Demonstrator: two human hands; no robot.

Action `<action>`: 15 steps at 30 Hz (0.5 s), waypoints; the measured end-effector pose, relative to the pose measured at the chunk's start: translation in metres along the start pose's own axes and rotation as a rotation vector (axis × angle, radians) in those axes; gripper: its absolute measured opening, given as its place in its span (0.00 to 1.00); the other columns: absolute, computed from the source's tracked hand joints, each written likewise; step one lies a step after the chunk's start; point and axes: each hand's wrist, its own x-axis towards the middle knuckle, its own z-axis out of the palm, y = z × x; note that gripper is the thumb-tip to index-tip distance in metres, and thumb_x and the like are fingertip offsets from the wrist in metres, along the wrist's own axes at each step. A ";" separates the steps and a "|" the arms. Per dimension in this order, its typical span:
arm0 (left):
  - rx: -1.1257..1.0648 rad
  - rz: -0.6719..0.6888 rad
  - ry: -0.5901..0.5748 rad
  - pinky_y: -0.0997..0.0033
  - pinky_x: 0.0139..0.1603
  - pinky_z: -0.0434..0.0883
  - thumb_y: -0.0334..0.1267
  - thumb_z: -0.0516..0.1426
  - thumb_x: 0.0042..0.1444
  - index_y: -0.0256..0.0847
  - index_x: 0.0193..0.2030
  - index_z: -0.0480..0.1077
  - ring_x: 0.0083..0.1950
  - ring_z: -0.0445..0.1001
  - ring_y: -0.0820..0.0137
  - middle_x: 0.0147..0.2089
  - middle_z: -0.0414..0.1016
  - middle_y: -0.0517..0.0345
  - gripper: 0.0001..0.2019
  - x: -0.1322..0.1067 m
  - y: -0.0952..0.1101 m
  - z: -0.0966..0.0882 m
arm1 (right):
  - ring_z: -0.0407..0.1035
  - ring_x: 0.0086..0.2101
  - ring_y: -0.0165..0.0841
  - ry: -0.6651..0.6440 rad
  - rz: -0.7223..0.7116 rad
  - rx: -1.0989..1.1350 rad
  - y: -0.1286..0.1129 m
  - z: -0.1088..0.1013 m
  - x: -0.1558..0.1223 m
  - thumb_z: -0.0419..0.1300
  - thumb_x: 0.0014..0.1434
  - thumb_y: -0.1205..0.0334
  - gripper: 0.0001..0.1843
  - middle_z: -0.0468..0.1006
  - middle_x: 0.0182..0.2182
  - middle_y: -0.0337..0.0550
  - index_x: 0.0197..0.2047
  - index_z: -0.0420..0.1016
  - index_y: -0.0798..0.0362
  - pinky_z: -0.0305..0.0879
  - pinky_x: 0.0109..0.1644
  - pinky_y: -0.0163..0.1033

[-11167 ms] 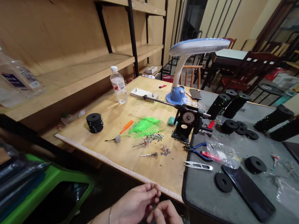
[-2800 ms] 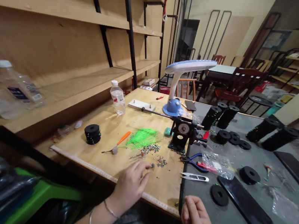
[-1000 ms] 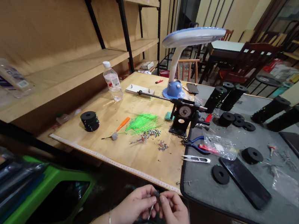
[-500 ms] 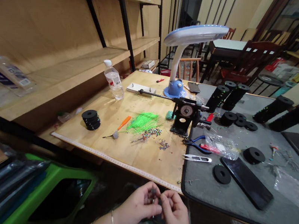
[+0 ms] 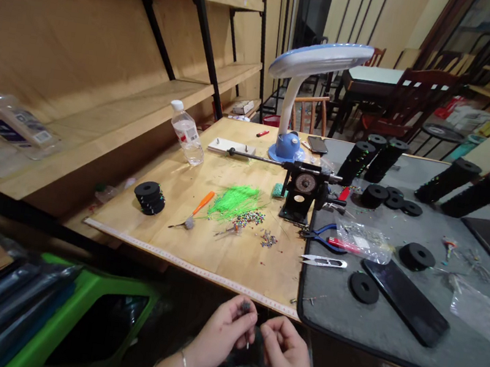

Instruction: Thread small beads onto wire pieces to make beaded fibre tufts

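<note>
My left hand is closed in front of the table's near edge, pinching a small dark grey tuft-like piece. A thin pale tip pokes out below its fingers. Just to the right, my right hand has thumb and forefinger pressed together; whatever they pinch, if anything, is too small to tell. A narrow gap separates the two hands. Beyond them on the table lie green line strands, a heap of colourful beads, small metal bits and an orange-handled tool with a grey tuft near its tip.
A black winding device with a long rod stands mid-table, before a blue-and-white lamp. On the grey mat are thread snips, blue-handled pliers, a phone and several black foam spools. At left stands a bottle.
My hands have drawn slightly apart; they were nearly touching before. The left hand has turned and shifted a little left with the dark piece. Things on the table lie as before.
</note>
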 end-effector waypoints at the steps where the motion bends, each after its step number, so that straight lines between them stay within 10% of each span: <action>1: -0.008 -0.003 0.001 0.79 0.21 0.55 0.48 0.61 0.50 0.38 0.30 0.63 0.21 0.60 0.79 0.21 0.65 0.65 0.16 0.000 0.001 0.000 | 0.53 0.18 0.25 -0.023 -0.003 -0.005 0.001 0.000 0.000 0.61 0.54 0.42 0.22 0.65 0.16 0.33 0.26 0.70 0.55 0.50 0.22 0.31; 15: 0.068 0.075 0.027 0.78 0.22 0.56 0.49 0.61 0.49 0.39 0.30 0.63 0.22 0.56 0.79 0.23 0.60 0.68 0.16 0.000 0.002 0.000 | 0.52 0.19 0.25 -0.057 -0.022 -0.021 0.000 0.004 -0.005 0.61 0.55 0.45 0.21 0.62 0.17 0.32 0.25 0.70 0.55 0.48 0.22 0.31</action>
